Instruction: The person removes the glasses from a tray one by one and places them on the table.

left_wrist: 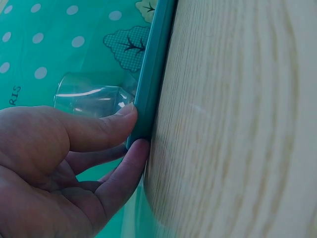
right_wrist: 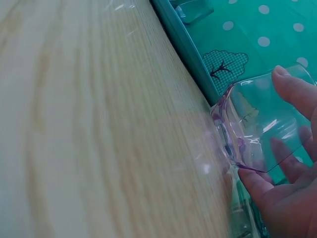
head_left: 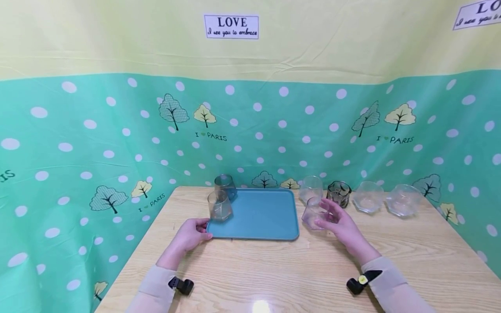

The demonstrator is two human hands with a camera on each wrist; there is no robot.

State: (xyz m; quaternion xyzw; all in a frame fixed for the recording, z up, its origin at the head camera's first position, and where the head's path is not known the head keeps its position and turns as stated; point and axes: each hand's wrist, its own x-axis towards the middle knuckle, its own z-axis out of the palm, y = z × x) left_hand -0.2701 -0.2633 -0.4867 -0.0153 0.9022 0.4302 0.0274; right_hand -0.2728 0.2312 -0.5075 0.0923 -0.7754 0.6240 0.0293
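- The left grip [head_left: 192, 234] pinches the near left corner of the flat blue rectangular tray [head_left: 262, 217]; lifting or jerking it could topple the brown-tinted clear glass tumbler [head_left: 220, 206] standing by that corner.
- The right grip [head_left: 339, 224] is curled round the faceted purple-tinted clear glass [head_left: 312, 218], just right of the tray; its smooth wall could slip.
- Drifting backward might knock the colourless glass tumbler [head_left: 311, 188] behind.

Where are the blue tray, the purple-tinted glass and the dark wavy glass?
Blue tray [head_left: 256, 214], head view: bare middle of its surface.
Purple-tinted glass [right_wrist: 260, 121], right wrist view: its side wall.
Dark wavy glass [head_left: 338, 195], head view: its side wall.
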